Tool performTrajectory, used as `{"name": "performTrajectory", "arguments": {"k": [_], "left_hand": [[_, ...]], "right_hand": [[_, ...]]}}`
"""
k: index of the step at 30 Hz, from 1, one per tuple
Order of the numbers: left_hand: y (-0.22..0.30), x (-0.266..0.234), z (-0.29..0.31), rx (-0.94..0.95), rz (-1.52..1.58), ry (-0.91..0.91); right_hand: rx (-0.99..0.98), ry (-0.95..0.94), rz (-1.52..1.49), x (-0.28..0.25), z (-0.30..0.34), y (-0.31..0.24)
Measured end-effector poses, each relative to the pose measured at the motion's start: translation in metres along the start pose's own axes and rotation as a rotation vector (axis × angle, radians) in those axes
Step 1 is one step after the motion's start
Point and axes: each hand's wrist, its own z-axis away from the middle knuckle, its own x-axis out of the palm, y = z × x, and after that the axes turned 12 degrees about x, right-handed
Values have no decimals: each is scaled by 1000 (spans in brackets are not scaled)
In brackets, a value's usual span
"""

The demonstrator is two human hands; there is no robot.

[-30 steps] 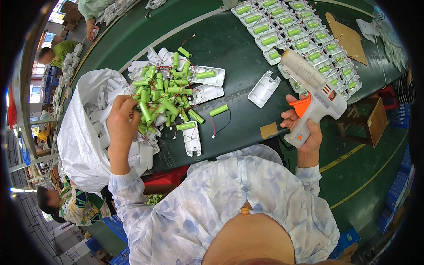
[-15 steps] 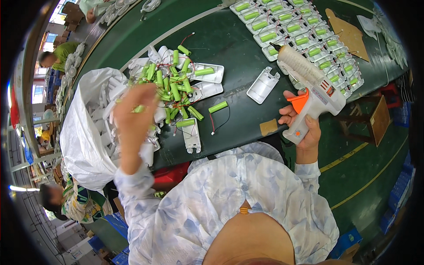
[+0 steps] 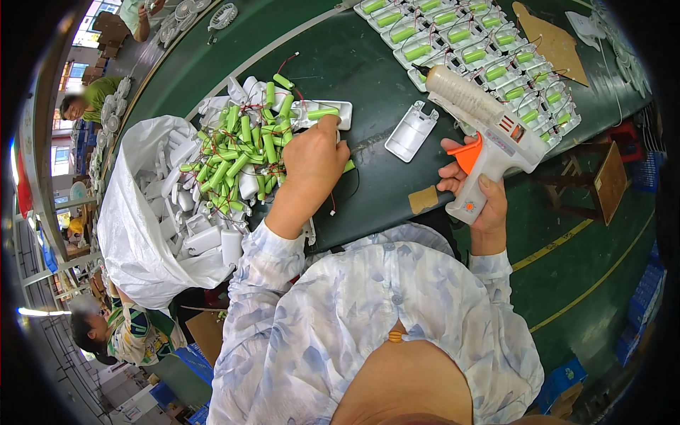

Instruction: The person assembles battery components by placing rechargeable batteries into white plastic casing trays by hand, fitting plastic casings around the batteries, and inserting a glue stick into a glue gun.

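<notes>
My left hand (image 3: 312, 161) is over the right side of a heap of green battery cells (image 3: 241, 145) with red and black leads. Its fingers are curled in, and the fingertips meet the near end of a green cell (image 3: 322, 113) lying in a white plastic shell (image 3: 343, 117). The palm hides whatever lies under it. My right hand (image 3: 490, 205) is wrapped round the handle of a white glue gun (image 3: 501, 145) with an orange trigger and a wrapped barrel. The gun tilts up to the left, its dark nozzle near a lone white shell (image 3: 412, 131) on the dark table.
Rows of white shells with green cells (image 3: 471, 53) cover the far right of the table. A white sack (image 3: 131, 234) of white plastic parts stands at the left. A brown board (image 3: 549, 42) lies at the back right; a wooden stool (image 3: 602, 188) stands beyond the table edge.
My left hand has moved right, from above the sack side of the heap to the white shell with a cell. My right hand still holds the glue gun; the whole view has shifted slightly.
</notes>
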Motion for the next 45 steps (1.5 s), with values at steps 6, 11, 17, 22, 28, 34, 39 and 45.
{"name": "performTrajectory", "arguments": {"k": [6,11,17,22,28,34,39,45], "left_hand": [[-4,-21,-4,28,220,-112],[12,2,-5,129,-52,-81],[2,11,-7,85,-140,-31],[-47,-44,-17,-205,646,29],[-107,-70,-10,-909,1815,211],[-42,-83,-22,-213,1068,-138],[-5,-62,-46,723,81,-83],[-18,-30,-54,821,-58,-187]], "right_hand": [[8,0,22,-3,-1,0],[-10,-10,8,-3,-1,1],[-7,5,13,-1,-1,-1],[15,23,34,-1,1,0],[6,-4,24,-2,-3,1],[-9,14,39,-2,0,-2],[-10,39,13,-3,1,3],[-13,53,17,0,2,2]]}}
